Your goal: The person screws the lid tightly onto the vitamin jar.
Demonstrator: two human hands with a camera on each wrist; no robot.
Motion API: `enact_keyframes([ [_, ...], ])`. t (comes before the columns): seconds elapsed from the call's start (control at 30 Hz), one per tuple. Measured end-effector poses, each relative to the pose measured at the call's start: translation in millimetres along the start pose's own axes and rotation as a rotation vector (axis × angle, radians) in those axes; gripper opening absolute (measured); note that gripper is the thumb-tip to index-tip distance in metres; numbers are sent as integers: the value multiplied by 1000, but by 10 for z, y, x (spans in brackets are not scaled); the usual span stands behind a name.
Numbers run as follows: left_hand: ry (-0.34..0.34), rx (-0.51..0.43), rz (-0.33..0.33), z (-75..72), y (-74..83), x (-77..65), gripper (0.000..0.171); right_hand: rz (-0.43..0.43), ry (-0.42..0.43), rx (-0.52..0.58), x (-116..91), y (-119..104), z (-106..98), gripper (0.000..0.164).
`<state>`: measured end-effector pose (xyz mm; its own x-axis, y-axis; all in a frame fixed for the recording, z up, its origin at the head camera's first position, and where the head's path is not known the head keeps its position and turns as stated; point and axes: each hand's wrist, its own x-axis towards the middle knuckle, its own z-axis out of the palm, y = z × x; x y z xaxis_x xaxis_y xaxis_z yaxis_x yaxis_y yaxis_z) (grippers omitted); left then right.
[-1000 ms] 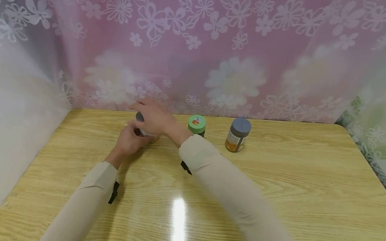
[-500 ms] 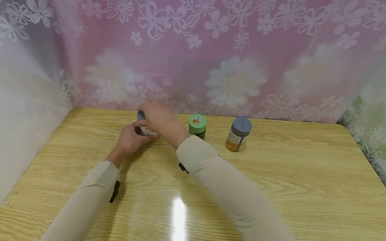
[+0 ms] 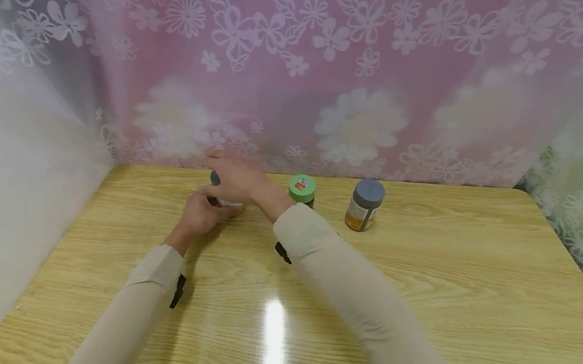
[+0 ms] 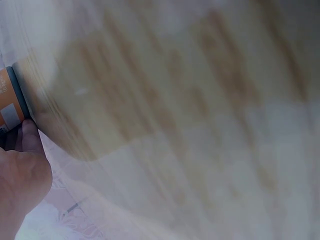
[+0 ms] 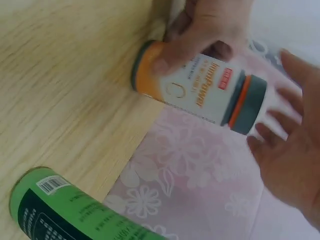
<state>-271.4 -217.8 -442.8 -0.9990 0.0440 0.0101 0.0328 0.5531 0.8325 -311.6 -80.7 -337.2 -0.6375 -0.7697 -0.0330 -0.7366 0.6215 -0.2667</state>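
A supplement bottle with an orange and white label stands near the table's back edge; in the head view the hands mostly cover it. My left hand grips its lower body, thumb across the label in the right wrist view. In the left wrist view only a bit of the bottle shows at the left edge, by the thumb. Around the dark lid, my right hand has its fingers spread, fingertips right beside the lid's edge. An orange band shows just under that lid.
Right of the bottle stands a green-lidded canister, partly behind the right forearm. Farther right is a jar with a grey-blue lid. The wooden table ends at a pink floral curtain.
The right hand closes around the lid half a second ago, then spreads its fingers again now. The left hand keeps its grip on the bottle. The head view shifts slightly.
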Motion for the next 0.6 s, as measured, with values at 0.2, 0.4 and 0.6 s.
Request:
enact_keyframes([
  [0.2,-20,-7,-28,-19,-19,-4,48,-121,-105,120,-10,54,-62,38],
  [0.4,-14,-10,-37,-28,-28,-4,59,-37,-30,106,12,15,-11,30],
  [0.6,15,33,-29,-16,-12,-20,49,89,163,-5,29,-50,107,19],
])
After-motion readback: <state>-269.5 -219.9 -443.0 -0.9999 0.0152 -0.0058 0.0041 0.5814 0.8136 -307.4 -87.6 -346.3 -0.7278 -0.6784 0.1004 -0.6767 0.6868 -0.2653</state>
